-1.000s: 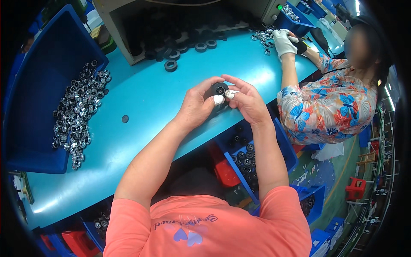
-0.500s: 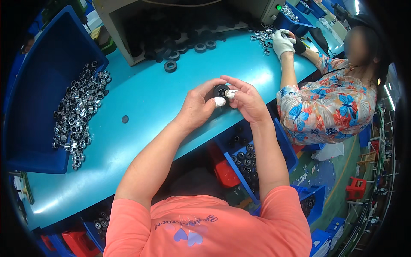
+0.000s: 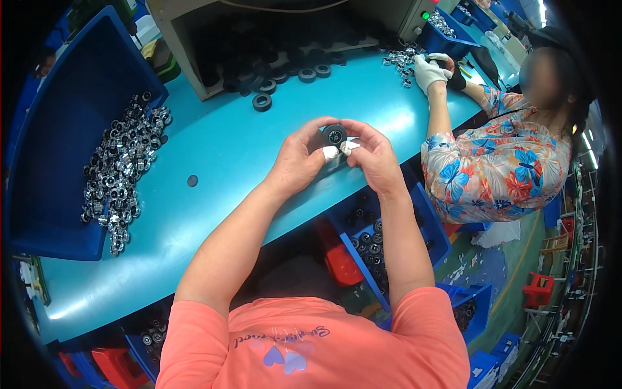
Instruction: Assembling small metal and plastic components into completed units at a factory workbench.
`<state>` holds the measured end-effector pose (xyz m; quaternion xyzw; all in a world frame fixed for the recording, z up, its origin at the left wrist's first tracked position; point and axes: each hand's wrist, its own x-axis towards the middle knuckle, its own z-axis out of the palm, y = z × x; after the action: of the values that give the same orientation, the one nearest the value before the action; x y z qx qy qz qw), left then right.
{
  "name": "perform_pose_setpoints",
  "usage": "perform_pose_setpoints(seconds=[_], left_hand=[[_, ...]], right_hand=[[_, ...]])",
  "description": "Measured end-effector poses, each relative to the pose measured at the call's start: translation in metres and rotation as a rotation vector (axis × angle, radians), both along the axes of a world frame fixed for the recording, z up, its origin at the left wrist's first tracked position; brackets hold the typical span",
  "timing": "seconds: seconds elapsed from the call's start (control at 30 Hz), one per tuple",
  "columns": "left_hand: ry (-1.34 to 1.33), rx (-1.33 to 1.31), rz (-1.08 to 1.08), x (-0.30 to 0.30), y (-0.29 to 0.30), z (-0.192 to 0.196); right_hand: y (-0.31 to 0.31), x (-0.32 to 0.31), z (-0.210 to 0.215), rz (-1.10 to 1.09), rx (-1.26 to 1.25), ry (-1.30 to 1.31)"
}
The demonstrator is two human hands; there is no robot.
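Between my two hands, just above the blue-green tabletop, is a small black toy wheel with a hub in its centre. My left hand grips its left side, fingers curled behind and the white-wrapped thumb below. On the other side my right hand holds it too, its wrapped thumb near the lower edge. The wheel's face with the hub is turned up toward me. Several black tyre rings lie beyond my hands, and shiny silver hubs are heaped at the left.
A tilted blue bin stands at the left. At the back is an open metal box full of black rings. A co-worker's gloved hand works at the right beside more hubs. Below the table edge, a blue crate holds wheels.
My right thumb has moved off the wheel's centre to its lower edge, so the hub face shows. Both hands still hold the wheel. The view has shifted slightly.
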<state>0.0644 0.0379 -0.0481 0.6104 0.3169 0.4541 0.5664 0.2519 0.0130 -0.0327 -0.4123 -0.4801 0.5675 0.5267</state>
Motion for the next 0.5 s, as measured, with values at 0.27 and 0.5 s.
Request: perform_pose_setpoints(seconds=[0.27, 0.5], left_hand=[[0.1, 0.085, 0.031, 0.0053, -0.006, 0.0024], [0.113, 0.073, 0.031, 0.004, -0.0065, 0.0061]], right_hand=[[-0.0015, -0.0046, -0.0004, -0.053, 0.028, -0.123], [-0.0009, -0.0039, -0.0064, -0.055, 0.019, -0.165]])
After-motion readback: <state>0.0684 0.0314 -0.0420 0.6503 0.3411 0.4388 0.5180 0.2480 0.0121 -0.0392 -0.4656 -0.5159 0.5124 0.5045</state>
